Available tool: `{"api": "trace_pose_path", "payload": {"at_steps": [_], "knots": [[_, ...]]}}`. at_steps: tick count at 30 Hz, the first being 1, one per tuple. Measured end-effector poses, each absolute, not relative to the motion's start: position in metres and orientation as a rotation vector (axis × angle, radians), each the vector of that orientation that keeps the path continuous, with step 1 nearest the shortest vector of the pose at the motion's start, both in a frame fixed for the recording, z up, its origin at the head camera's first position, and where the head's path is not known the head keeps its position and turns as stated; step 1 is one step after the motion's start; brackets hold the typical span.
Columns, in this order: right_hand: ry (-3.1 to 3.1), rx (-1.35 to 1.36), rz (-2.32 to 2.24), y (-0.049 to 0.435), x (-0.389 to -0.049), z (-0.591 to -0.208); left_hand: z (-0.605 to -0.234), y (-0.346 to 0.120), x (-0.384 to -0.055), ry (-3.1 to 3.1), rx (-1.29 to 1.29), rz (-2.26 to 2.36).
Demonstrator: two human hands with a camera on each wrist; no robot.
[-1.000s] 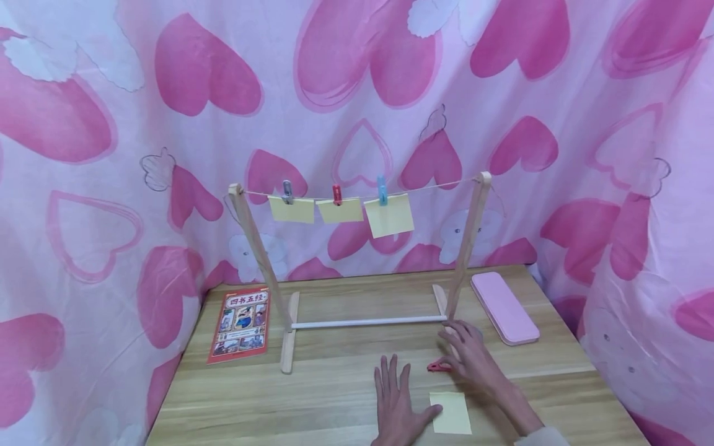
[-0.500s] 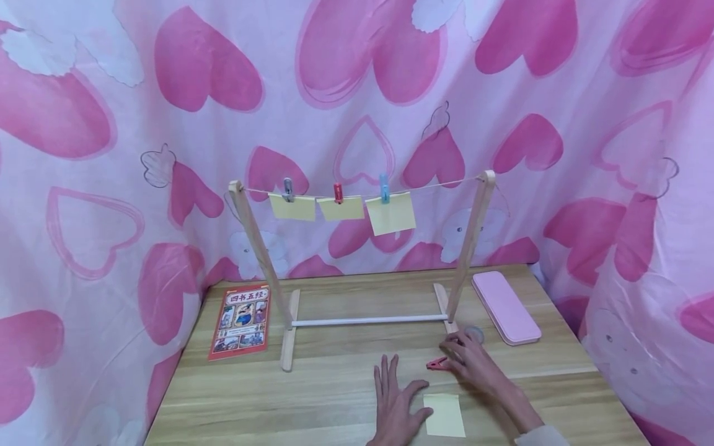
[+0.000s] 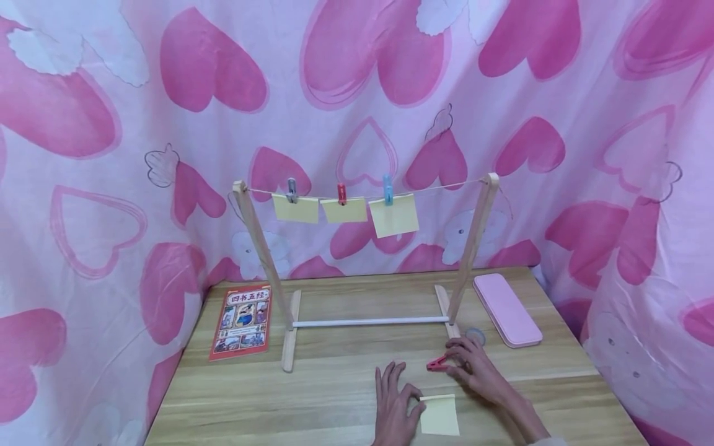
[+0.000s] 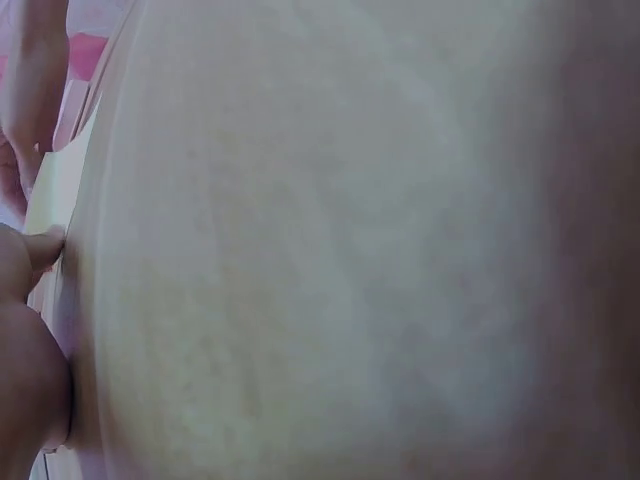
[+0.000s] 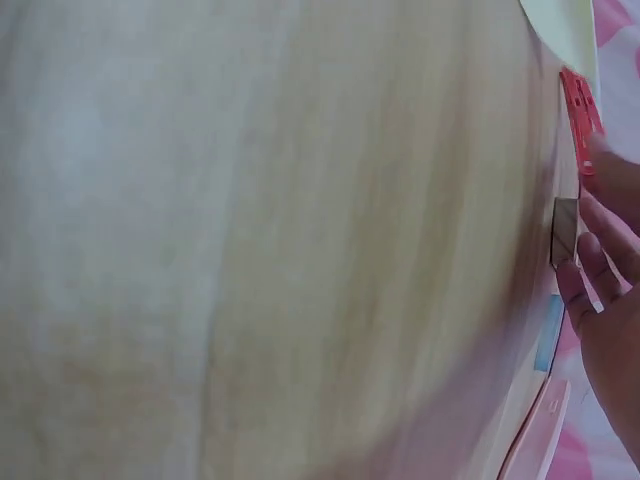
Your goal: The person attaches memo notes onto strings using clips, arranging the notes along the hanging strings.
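My left hand [image 3: 395, 406] lies low over the table, thumb and index finger pinching the left edge of a pale yellow sticky note [image 3: 439, 416]. In the left wrist view, the thumb presses on that note [image 4: 64, 185]. To the upper right of it, my right hand [image 3: 478, 370] pinches the handle end of a red clothespin [image 3: 437, 364], whose other end points left. The right wrist view shows the thumb against this clothespin [image 5: 580, 120]; the other fingers spread near the stand's wooden foot [image 5: 565, 232].
Behind the hands rises a wooden stand [image 3: 474, 248] with a string; a grey, a red and a blue clothespin [image 3: 388, 191] hold three yellow notes on it. A red booklet [image 3: 241, 323] lies left, a pink case [image 3: 507, 310] right, beside a roll of tape [image 3: 476, 336].
The left thumb and index finger have closed on the note's edge, and the note has shifted slightly left. The right hand has drawn a little toward me, still with the red clothespin.
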State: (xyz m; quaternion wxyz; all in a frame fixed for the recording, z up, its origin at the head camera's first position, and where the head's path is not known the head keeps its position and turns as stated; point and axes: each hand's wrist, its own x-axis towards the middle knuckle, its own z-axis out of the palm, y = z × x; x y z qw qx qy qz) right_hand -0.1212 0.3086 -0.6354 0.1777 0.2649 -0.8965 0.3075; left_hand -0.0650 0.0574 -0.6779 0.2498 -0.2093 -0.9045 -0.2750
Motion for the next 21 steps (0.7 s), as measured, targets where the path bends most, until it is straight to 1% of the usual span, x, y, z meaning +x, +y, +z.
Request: {"api": "trace_pose_path", "payload": {"at_steps": [3,6,9,11,15,19,21], "knots": [[-2.549,0.667,1.11,0.308,-0.117,-0.632,-0.68,0.057,-0.065,-2.399,-0.565,-0.87],[-2.574,0.549,1.442,0.309,-0.114,-0.624,-0.678,0.057,-0.063,-2.346,-0.546,-1.038],[-2.535,0.459,1.773,0.311,-0.116,-0.617,-0.677,0.055,-0.062,-2.261,-0.551,-1.191],[-2.507,0.396,1.913,0.312,-0.118,-0.612,-0.677,0.054,-0.062,-2.227,-0.561,-1.251],[-2.463,0.291,1.988,0.309,-0.122,-0.599,-0.678,0.052,-0.061,-2.195,-0.528,-1.404],[-2.496,0.227,1.896,0.303,-0.123,-0.578,-0.669,0.051,-0.059,-2.191,-0.344,-1.703],[-2.524,0.251,1.851,0.3,-0.125,-0.561,-0.661,0.051,-0.059,-2.173,-0.256,-1.844]]}}
